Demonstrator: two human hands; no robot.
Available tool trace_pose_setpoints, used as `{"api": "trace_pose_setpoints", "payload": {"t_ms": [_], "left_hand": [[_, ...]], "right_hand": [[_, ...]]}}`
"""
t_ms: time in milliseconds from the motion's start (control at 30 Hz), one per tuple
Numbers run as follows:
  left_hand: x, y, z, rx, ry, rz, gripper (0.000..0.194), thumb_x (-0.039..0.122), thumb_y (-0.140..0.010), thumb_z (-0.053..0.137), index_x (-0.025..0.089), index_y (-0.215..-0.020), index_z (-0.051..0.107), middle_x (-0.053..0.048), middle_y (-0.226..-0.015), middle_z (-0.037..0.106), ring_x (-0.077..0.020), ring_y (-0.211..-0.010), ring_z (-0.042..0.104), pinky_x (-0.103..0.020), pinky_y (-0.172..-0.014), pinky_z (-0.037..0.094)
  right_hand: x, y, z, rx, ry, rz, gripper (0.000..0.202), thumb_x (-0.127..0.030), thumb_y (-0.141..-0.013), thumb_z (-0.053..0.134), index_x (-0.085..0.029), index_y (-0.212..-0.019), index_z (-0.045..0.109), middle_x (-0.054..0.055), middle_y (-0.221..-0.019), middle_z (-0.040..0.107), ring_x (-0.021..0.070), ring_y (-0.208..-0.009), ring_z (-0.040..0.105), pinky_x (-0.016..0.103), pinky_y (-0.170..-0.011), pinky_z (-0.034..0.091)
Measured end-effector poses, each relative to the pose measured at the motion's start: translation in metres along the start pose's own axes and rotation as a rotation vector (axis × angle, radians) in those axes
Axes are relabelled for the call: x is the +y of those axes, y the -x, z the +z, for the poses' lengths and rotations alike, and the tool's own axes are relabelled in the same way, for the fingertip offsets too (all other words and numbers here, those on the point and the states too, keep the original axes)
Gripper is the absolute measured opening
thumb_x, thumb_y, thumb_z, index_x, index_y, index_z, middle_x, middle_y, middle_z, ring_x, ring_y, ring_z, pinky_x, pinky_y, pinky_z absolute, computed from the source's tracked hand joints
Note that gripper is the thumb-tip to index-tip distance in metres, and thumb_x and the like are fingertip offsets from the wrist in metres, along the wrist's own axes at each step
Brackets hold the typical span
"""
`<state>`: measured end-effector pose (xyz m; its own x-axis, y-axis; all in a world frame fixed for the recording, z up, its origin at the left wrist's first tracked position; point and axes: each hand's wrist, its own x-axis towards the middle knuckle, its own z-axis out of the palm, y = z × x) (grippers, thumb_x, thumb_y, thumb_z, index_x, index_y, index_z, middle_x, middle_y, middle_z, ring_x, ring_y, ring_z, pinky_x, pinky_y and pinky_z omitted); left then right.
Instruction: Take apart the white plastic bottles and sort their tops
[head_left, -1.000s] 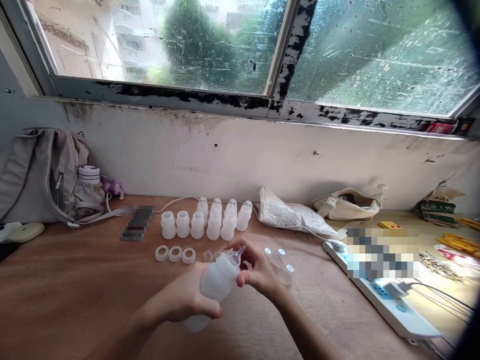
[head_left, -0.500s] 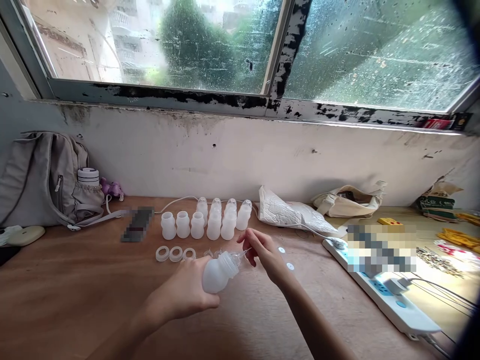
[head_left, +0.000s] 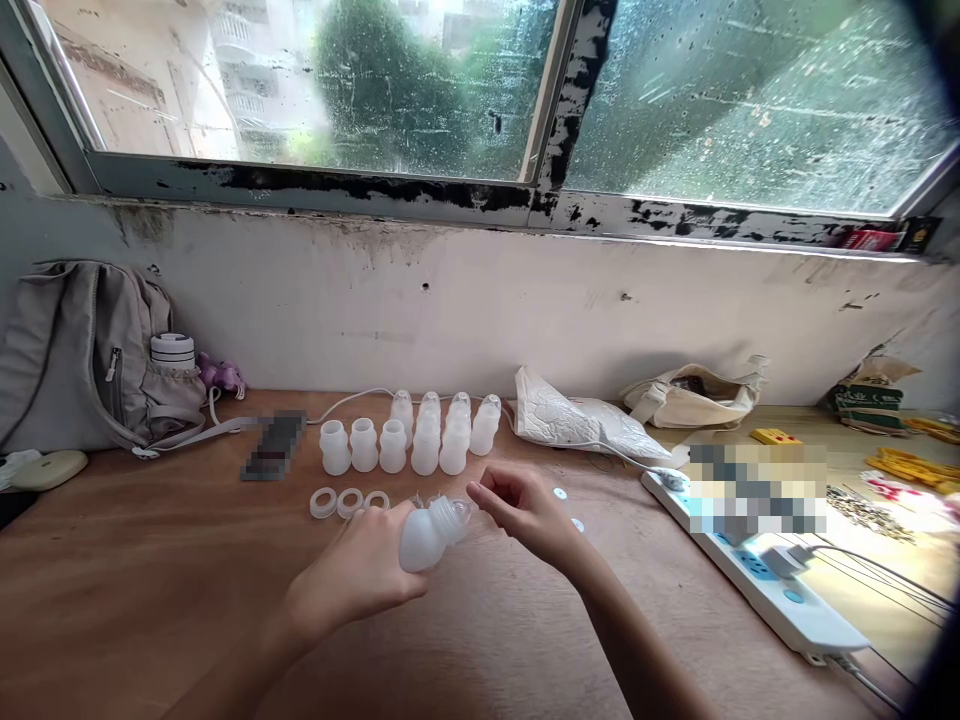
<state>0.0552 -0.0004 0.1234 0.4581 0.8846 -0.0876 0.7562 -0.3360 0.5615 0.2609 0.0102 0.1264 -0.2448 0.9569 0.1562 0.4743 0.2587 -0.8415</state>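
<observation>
My left hand (head_left: 356, 565) is wrapped round a frosted white baby bottle (head_left: 421, 541), which leans to the right. At its threaded mouth sits a clear nipple (head_left: 460, 520). Just right of this nipple, my right hand (head_left: 529, 515) has thumb and forefinger pressed together; whether something small is between them I cannot make out. Behind the hands stand open bottle bodies (head_left: 334, 448) and several bottles with clear tops (head_left: 486, 425). White collar rings (head_left: 323, 503) lie in a row left of the held bottle, partly hidden by my left hand. Small white discs (head_left: 560, 494) rest beyond my right hand.
A white power strip (head_left: 757, 570) with plugs and cables runs along the right. At the back lie a silvery-white padded pouch (head_left: 555, 415) and a cream cloth bag (head_left: 694, 398). On the left are a grey backpack (head_left: 82, 350) and a blurred dark flat object (head_left: 274, 446).
My right hand has come slightly left and its fingers have closed up nearer the nipple's tip. The held bottle has shifted a little left and up in the view.
</observation>
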Motion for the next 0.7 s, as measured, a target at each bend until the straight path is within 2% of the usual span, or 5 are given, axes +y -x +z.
{"api": "trace_pose_setpoints", "payload": {"t_ms": [167,300,500,600,700], "left_hand": [[-0.005,-0.001,0.003,0.009,-0.036,0.0,0.016,0.028,-0.06,0.052,0.021,-0.074,0.05,-0.001,-0.069,0.057,-0.0187,-0.063,0.054,-0.024,-0.048,0.03],[-0.002,-0.002,0.0,-0.035,0.006,0.023,0.019,0.034,-0.063,0.054,0.021,-0.077,0.05,-0.001,-0.073,0.059,-0.0186,-0.064,0.055,-0.025,-0.05,0.032],[0.001,-0.002,-0.009,-0.145,0.196,0.048,0.047,0.055,-0.069,0.05,0.026,-0.105,0.047,-0.002,-0.087,0.06,-0.0223,-0.081,0.056,-0.029,-0.065,0.04],[-0.006,-0.008,-0.006,-0.056,0.232,0.042,0.044,0.055,-0.074,0.043,0.027,-0.108,0.046,-0.002,-0.1,0.057,-0.0227,-0.093,0.052,-0.032,-0.075,0.041],[-0.015,-0.016,-0.001,0.162,0.195,0.075,0.041,0.051,-0.073,0.047,0.024,-0.103,0.049,-0.004,-0.106,0.053,-0.0221,-0.098,0.05,-0.033,-0.082,0.04]], "right_hand": [[-0.002,0.002,-0.002,-0.068,-0.017,0.044,0.035,-0.045,-0.079,0.048,-0.017,-0.058,0.043,-0.004,-0.049,0.043,0.0068,-0.042,0.039,0.019,-0.038,0.027],[0.001,0.001,-0.003,-0.098,-0.096,0.02,0.029,-0.041,-0.079,0.05,-0.016,-0.066,0.047,-0.004,-0.054,0.046,0.0071,-0.045,0.043,0.018,-0.04,0.033],[0.008,-0.001,-0.014,-0.02,-0.17,-0.032,0.02,-0.036,-0.08,0.051,-0.017,-0.081,0.05,-0.003,-0.062,0.049,0.0075,-0.048,0.048,0.021,-0.045,0.04],[0.009,-0.002,-0.02,0.056,-0.178,-0.043,0.019,-0.035,-0.079,0.052,-0.017,-0.081,0.05,-0.001,-0.066,0.052,0.0075,-0.049,0.049,0.021,-0.045,0.042],[0.01,-0.002,-0.022,0.108,-0.178,-0.049,0.018,-0.035,-0.078,0.053,-0.017,-0.08,0.05,-0.001,-0.066,0.052,0.0074,-0.048,0.049,0.021,-0.044,0.042]]}}
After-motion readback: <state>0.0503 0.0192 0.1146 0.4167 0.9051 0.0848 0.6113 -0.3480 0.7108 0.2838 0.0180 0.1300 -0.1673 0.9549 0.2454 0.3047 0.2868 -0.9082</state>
